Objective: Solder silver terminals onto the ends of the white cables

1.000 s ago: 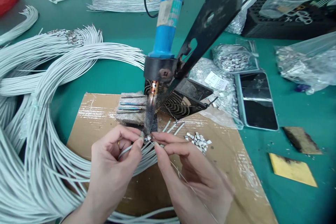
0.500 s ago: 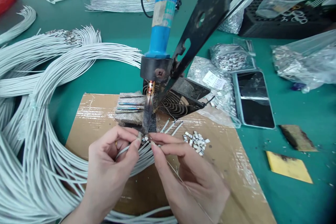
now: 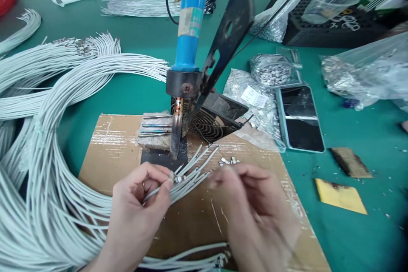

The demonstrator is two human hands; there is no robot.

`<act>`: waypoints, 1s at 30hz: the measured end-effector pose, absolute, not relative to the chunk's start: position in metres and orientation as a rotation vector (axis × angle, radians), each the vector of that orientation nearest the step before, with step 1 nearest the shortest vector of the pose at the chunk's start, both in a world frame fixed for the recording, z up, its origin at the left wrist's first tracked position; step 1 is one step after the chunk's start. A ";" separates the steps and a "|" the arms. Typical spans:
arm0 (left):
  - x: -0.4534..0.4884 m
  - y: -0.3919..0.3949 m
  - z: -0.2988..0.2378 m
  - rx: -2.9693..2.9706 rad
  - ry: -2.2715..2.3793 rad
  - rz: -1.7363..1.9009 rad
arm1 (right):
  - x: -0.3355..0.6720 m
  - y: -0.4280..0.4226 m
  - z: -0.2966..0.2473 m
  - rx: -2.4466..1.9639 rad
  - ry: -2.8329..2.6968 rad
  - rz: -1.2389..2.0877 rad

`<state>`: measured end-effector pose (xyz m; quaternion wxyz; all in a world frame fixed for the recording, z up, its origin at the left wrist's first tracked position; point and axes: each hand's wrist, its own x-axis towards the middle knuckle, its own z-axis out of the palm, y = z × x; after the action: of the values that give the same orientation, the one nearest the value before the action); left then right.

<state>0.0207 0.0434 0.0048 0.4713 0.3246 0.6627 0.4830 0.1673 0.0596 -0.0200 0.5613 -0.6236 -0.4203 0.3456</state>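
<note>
In the head view my left hand (image 3: 142, 204) pinches a white cable (image 3: 153, 194) between thumb and forefinger. Small metal terminals (image 3: 179, 179) show just past its fingertips. More white cables lie under and beside that hand, their tips pointing right. Above it a blue-handled soldering iron (image 3: 188, 46) hangs tip down in a black metal stand (image 3: 228, 34), apart from the hand. My right hand (image 3: 261, 212) is off to the right, close to a small pile of metal terminals (image 3: 228, 161). Motion smears its fingers, so anything held in them cannot be made out.
A large bundle of white cables (image 3: 57, 144) curves along the left. Cardboard (image 3: 105, 140) covers the work spot. Behind the iron is a small black fan (image 3: 210, 125). To the right are bagged terminals (image 3: 274, 70), a phone (image 3: 301, 119) and a yellow sponge (image 3: 341, 195).
My right hand has moved right, away from the iron tip and my left hand. My left hand is slightly lower and keeps its pinch. The view has shifted a little.
</note>
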 end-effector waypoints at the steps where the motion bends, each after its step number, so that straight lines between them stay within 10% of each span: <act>1: 0.022 0.038 0.003 0.797 1.627 1.141 | 0.178 0.061 -0.022 -1.473 -0.923 0.814; 21: -0.038 -0.034 -0.043 2.333 1.783 0.779 | 0.235 0.050 -0.060 -1.553 -0.941 0.826; 30: -0.028 -0.032 -0.015 1.770 1.653 0.884 | 0.244 0.050 -0.058 -1.656 -1.231 0.687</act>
<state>-0.0282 -0.0319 -0.0147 0.2777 0.6595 0.6159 0.3295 0.2443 0.0500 -0.0580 0.4648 -0.6742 -0.5012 0.2796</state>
